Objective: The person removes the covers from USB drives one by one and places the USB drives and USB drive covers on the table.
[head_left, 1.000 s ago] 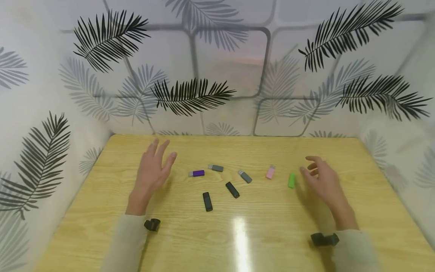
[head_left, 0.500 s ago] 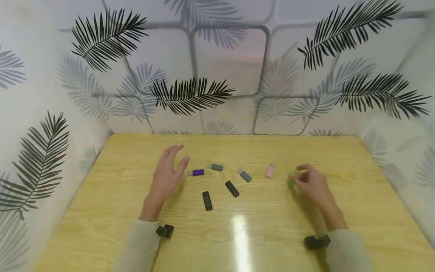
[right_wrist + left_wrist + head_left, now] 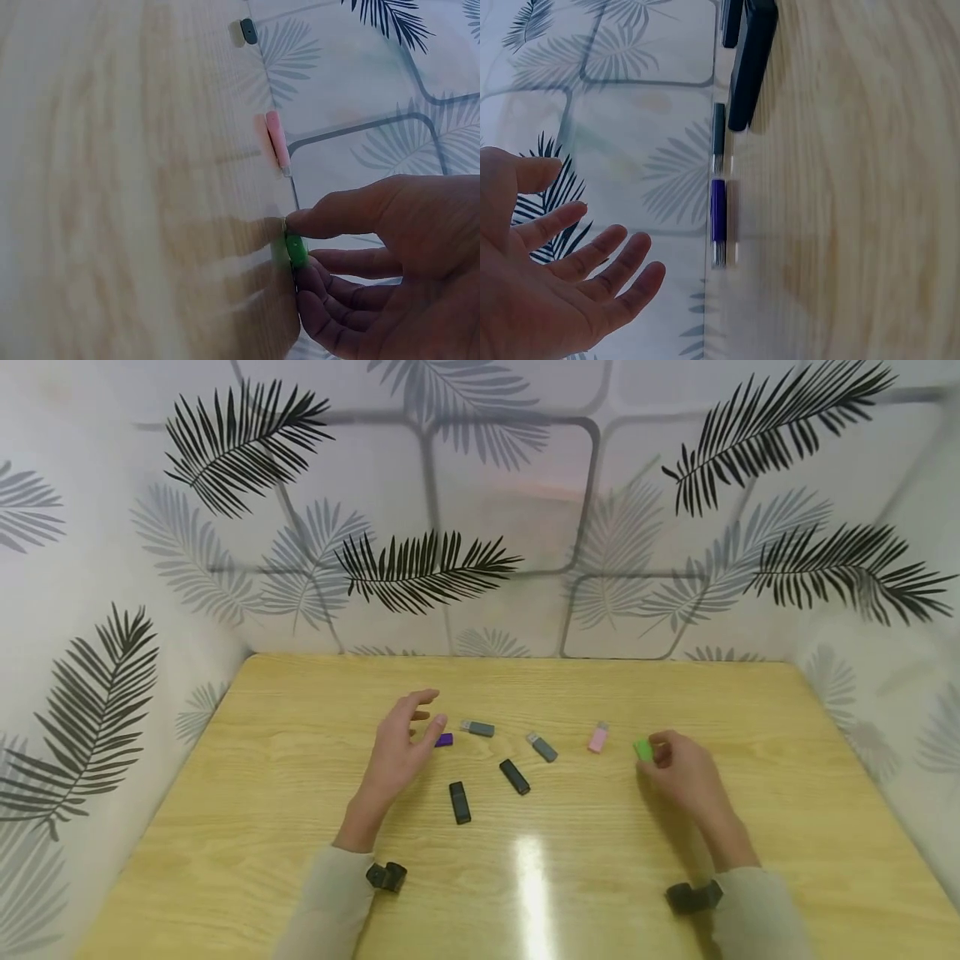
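My right hand (image 3: 686, 772) pinches a green USB stick (image 3: 642, 749) between thumb and fingers on the right side of the table; in the right wrist view the green stick (image 3: 297, 250) shows between the thumb tip and the fingertips. Over on the left, my left hand (image 3: 399, 747) hovers with spread, relaxed fingers and holds nothing. It partly covers a purple USB stick (image 3: 445, 740) in the head view. The left wrist view shows that purple stick (image 3: 718, 210) whole, lying apart from the hand (image 3: 562, 292).
Two grey USB sticks (image 3: 480, 728) and a pink one (image 3: 597, 737) lie between the hands. Two black sticks (image 3: 460, 802) lie nearer the front. Behind the wooden table (image 3: 600, 877) hangs a leaf-patterned curtain-like backdrop (image 3: 510, 510).
My left hand has moved right, toward the purple stick. My right hand has come left to the green stick and taken hold of it; the stick has turned slightly.
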`<state>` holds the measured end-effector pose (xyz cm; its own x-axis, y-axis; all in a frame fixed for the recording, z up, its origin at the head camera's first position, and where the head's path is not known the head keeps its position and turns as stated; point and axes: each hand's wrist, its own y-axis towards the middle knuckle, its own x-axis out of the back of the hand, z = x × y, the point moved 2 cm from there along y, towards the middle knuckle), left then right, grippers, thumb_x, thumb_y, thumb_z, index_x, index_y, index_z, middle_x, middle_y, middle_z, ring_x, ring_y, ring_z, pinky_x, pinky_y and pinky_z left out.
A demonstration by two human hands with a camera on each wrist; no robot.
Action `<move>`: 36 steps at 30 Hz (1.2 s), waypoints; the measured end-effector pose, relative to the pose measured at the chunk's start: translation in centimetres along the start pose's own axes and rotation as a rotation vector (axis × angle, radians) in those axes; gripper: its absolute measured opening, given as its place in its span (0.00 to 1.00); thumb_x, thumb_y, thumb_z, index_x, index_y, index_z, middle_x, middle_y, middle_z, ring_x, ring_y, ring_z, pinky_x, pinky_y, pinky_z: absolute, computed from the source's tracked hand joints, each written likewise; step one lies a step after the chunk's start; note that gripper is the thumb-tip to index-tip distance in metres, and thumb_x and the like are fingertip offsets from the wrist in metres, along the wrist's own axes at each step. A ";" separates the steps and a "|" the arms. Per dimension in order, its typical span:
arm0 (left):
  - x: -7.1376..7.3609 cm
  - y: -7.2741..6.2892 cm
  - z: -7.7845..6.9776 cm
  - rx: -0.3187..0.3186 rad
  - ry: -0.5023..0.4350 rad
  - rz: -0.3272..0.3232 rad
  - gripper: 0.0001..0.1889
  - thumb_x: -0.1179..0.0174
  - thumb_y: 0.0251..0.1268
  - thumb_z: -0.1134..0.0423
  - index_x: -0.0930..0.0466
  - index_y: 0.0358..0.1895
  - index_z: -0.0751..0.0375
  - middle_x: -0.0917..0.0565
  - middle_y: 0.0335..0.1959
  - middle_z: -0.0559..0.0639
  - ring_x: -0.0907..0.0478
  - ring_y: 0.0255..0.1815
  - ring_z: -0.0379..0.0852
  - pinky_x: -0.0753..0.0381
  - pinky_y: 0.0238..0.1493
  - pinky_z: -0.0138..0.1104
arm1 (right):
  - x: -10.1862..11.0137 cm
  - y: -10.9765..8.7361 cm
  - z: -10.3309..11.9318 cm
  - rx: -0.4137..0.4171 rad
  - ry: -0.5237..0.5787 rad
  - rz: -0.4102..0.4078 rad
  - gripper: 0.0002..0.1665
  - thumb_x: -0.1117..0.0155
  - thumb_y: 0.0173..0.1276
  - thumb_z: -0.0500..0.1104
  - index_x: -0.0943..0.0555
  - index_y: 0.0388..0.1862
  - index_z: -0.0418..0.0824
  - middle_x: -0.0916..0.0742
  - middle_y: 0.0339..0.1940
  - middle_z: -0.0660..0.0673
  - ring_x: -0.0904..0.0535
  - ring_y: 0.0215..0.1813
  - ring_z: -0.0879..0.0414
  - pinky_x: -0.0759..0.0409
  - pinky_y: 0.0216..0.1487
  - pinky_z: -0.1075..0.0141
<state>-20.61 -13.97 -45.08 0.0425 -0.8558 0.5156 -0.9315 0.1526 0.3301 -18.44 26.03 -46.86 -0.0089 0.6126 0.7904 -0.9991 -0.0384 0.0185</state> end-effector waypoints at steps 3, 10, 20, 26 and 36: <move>-0.5 0.0 -0.4 0.011 -0.040 0.018 0.22 0.42 0.79 0.58 0.27 0.70 0.61 0.24 0.66 0.63 0.21 0.60 0.64 0.19 0.55 0.58 | 0.0 0.1 0.0 0.004 -0.007 0.007 0.22 0.29 0.64 0.35 0.21 0.53 0.22 0.14 0.41 0.30 0.17 0.43 0.39 0.16 0.46 0.46; -1.4 0.2 -1.1 0.016 -0.109 0.024 0.20 0.42 0.79 0.60 0.26 0.69 0.57 0.22 0.64 0.58 0.18 0.56 0.56 0.15 0.53 0.50 | -0.2 0.0 0.4 0.019 0.005 -0.006 0.17 0.30 0.63 0.35 0.18 0.49 0.26 0.13 0.42 0.32 0.16 0.44 0.41 0.15 0.47 0.47; -2.7 0.4 -1.9 0.000 -0.239 0.067 0.20 0.40 0.78 0.61 0.25 0.68 0.57 0.20 0.61 0.62 0.18 0.56 0.58 0.16 0.54 0.53 | 0.4 -0.3 2.9 0.129 0.090 -0.090 0.16 0.29 0.62 0.33 0.16 0.50 0.30 0.12 0.44 0.34 0.14 0.45 0.41 0.13 0.45 0.51; -3.3 0.6 -3.0 -0.023 -0.281 0.088 0.18 0.41 0.78 0.62 0.24 0.66 0.58 0.20 0.62 0.61 0.18 0.57 0.58 0.15 0.53 0.47 | 0.4 -0.6 4.9 0.203 0.152 -0.123 0.16 0.30 0.62 0.31 0.15 0.50 0.31 0.12 0.44 0.36 0.14 0.45 0.43 0.13 0.39 0.64; -4.0 0.8 -4.4 -0.009 -0.368 0.151 0.14 0.42 0.79 0.63 0.21 0.62 0.59 0.19 0.59 0.58 0.17 0.56 0.55 0.15 0.54 0.40 | 0.2 -0.7 7.6 0.332 0.193 -0.156 0.15 0.26 0.62 0.31 0.15 0.48 0.34 0.11 0.41 0.42 0.14 0.41 0.48 0.13 0.37 0.61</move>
<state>-19.97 -8.23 -43.39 -0.2285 -0.9431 0.2416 -0.9141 0.2933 0.2801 -17.45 20.18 -42.10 0.1021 0.7667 0.6339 -0.9216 -0.1670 0.3505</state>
